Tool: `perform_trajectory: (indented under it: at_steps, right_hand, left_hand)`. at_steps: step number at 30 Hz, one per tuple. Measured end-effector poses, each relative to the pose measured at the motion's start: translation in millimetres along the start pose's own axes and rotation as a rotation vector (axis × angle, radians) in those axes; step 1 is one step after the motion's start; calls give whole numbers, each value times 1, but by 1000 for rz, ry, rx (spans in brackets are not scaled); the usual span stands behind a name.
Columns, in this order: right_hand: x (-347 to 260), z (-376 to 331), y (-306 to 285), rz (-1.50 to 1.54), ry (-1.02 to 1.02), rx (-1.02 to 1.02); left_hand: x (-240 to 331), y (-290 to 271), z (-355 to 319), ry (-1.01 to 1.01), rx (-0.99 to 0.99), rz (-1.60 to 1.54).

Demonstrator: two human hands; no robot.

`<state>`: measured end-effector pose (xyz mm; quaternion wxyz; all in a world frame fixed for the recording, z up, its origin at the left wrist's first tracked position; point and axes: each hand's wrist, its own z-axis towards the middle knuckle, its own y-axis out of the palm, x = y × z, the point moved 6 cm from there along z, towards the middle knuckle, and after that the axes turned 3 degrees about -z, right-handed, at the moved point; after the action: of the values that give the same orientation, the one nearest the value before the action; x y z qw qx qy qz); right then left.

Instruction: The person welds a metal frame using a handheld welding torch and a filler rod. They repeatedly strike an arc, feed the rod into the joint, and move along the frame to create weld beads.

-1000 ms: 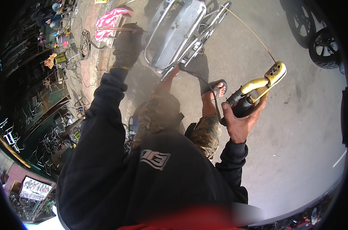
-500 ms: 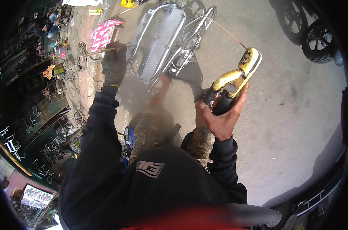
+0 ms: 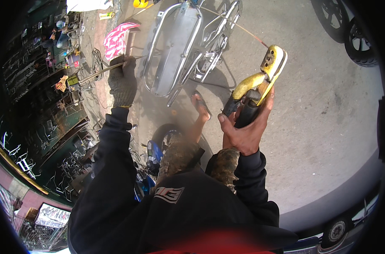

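Note:
My right hand (image 3: 245,129) grips the black handle of a yellow welding electrode holder (image 3: 264,76), raised in front of me; a thin rod (image 3: 239,26) runs from its jaw up and to the left. My left hand (image 3: 122,82), in a dark knitted glove, is stretched out to the left and closed on a thin metal bar (image 3: 97,74). Between both hands a shiny metal rack of bent tubes (image 3: 179,46) lies on the concrete. My foot in a sandal (image 3: 201,103) rests just below the rack.
A pink striped cloth (image 3: 118,36) lies beyond the gloved hand. Cluttered shelves with tools and scrap (image 3: 40,84) fill the left side. Motorbike wheels (image 3: 355,34) stand at the upper right, and a vehicle's edge (image 3: 336,230) curves along the lower right. Grey concrete (image 3: 319,127) spreads to the right.
My right hand has lifted the yellow holder up and towards the rack. My gloved left hand has moved down and right, and the whole view has shifted closer to the rack.

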<state>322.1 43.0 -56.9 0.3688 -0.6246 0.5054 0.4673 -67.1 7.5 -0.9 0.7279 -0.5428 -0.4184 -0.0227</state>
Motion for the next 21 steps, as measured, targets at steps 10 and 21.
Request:
perform_trajectory:
  at_steps: [10, 21]
  right_hand:
    - [-10, 12, 8, -44, -125, 7]
    - [-13, 4, -4, 204, 52, -42]
  left_hand:
    - [3, 0, -3, 6, 3, -3]
    - [1, 0, -3, 30, 5, 6]
